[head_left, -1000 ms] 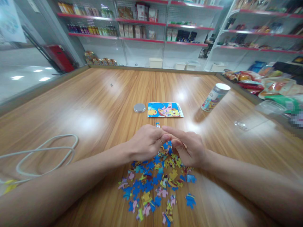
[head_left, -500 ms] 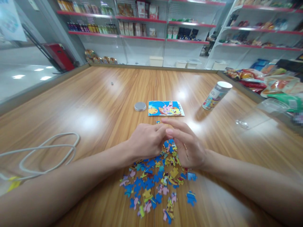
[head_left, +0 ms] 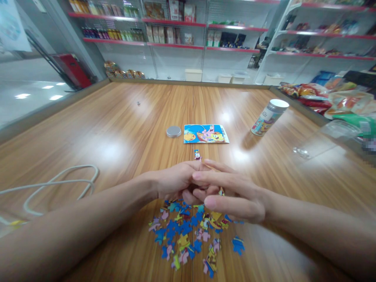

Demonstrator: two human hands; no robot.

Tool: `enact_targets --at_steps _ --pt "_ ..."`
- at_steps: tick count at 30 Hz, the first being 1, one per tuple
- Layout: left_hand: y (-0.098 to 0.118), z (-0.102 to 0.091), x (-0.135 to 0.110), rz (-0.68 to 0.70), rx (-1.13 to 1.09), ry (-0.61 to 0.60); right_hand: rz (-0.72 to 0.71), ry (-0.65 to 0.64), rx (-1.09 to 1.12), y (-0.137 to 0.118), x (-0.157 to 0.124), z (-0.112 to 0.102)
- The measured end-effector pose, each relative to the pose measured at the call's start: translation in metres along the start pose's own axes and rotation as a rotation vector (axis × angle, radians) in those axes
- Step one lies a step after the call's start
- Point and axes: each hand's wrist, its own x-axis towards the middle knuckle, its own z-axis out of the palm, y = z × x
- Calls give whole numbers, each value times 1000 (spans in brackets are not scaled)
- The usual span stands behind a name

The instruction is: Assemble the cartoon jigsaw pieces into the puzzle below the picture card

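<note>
Half a second ago the hands sat side by side at the pile's (head_left: pixel 190 231) far edge. Now the right hand (head_left: pixel 235 196) has slid across the left hand (head_left: pixel 173 182), over the pile. Left fingers are curled, right ones stretched flat. A piece (head_left: pixel 221 191) peeks between them, can't tell who's gripping it. Wooden table (head_left: pixel 117 129): card (head_left: pixel 206 134), lid (head_left: pixel 173 131) and can (head_left: pixel 268 117) beyond the pile, cable (head_left: pixel 58 188) to its left. Shop shelves (head_left: pixel 176 35) behind.

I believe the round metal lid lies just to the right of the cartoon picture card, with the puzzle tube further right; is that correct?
Not quite: the head view shows the metal lid lying just left of the picture card, not right; the puzzle tube is indeed further right.
</note>
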Motion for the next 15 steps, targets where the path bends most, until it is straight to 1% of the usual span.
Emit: enact_targets --at_steps 1,2,4,6,8,10,12,15 --pt "0 -1 0 71 125 35 -15 -1 -5 2 -1 1" --pt "-1 -2 0 148 287 99 -41 14 -12 6 -2 3" --pt "-2 -4 2 238 673 275 -68 40 -38 15 -6 9" --pt "-5 -7 3 199 1061 399 -26 46 -40 23 -8 16" --pt "-7 -10 4 135 1327 441 42 54 -4 28 -10 22" --pt "-10 -13 4 137 1452 460 106 73 66 29 -10 26" --pt "-12 -16 4 178 1509 507 153 113 159 28 -10 29" --pt "-19 -21 5 267 1563 610 258 227 351 29 -8 30"
